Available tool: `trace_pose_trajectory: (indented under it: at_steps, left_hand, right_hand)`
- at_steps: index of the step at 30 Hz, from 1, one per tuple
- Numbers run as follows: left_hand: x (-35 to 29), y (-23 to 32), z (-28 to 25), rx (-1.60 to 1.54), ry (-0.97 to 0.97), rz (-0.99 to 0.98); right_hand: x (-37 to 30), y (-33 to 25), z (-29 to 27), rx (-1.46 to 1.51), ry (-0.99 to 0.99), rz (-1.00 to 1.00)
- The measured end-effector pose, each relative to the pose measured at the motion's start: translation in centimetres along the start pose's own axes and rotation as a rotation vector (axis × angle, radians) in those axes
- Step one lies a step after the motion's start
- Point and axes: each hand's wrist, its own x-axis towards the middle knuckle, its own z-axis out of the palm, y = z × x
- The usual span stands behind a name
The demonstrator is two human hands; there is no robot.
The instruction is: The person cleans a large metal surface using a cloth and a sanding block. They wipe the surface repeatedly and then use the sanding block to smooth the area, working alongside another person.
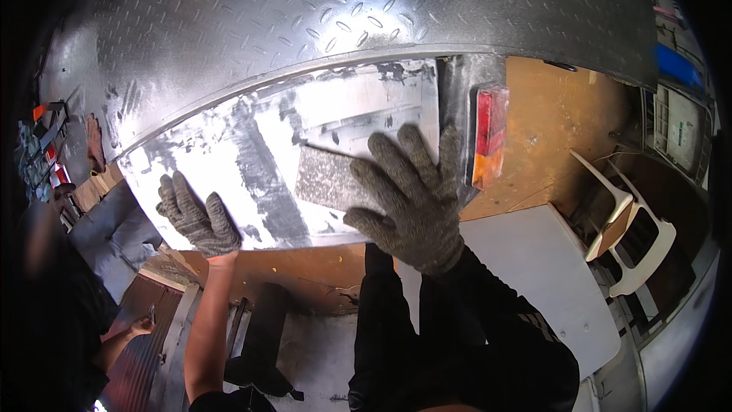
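Note:
A long panel [267, 118], patched in white and grey, lies in front of me below a curved edge. My left hand [200, 221], in a dark grey knit glove, rests flat on its near left part, fingers extended and thumb apart. My right hand [415, 202], gloved alike, is spread over the panel's right part. Partly under its fingers and thumb is a flat, speckled grey rectangular piece [326, 177] with a dark upper edge; its kind is unclear. The right palm's underside is hidden.
Grey diamond-tread metal plate [358, 0] spans the far side. A red and orange tail light [489, 137] stands right of the panel. A cream plastic chair [637, 252] and a pale grey board [534, 282] are at right. Another person's hand [139, 326] shows at lower left.

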Motion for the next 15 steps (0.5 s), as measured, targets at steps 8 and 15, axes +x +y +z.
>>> trace_pose_trajectory:
  at_steps: [8, 15]
  left_hand:
    - [-0.1, -0.2, -0.3, -0.055, -0.015, -0.013]
    - [-0.3, -0.2, -0.6, -0.006, 0.009, -0.022]
  right_hand:
    - [0.5, -0.2, 0.1, 0.018, -0.094, -0.120]
    - [5.6, -2.4, 1.6, 0.021, -0.296, -0.368]
